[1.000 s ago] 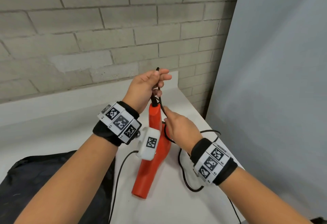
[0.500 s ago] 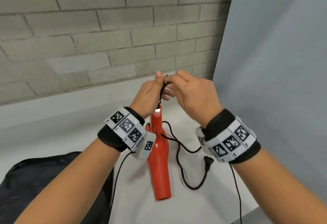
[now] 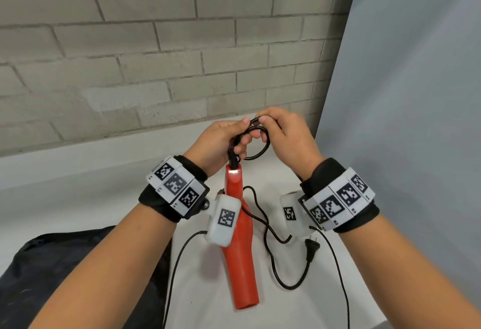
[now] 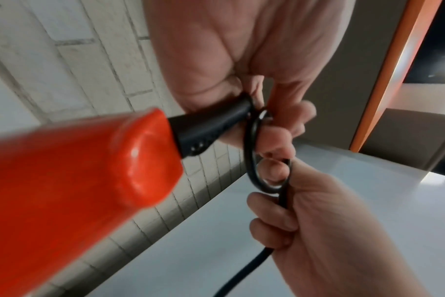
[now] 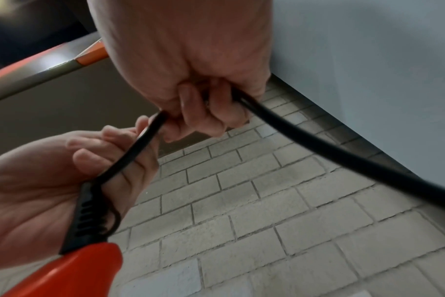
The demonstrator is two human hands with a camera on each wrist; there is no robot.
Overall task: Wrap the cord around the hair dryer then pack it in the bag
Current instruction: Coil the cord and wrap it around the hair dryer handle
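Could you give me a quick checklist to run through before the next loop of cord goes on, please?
1. Left hand holds the cord at the dryer handle: ok.
2. Right hand grips the cord: ok.
3. First loop formed: ok.
4. Slack cord untangled on the table: cannot tell.
5. Plug lies free: ok.
6. Bag open: cannot tell.

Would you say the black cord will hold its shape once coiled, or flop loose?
The cord probably springs back: its slack lies in broad curves on the table. The small loop likely stays only while the left hand and right hand pinch it. The plug may drag it loose.
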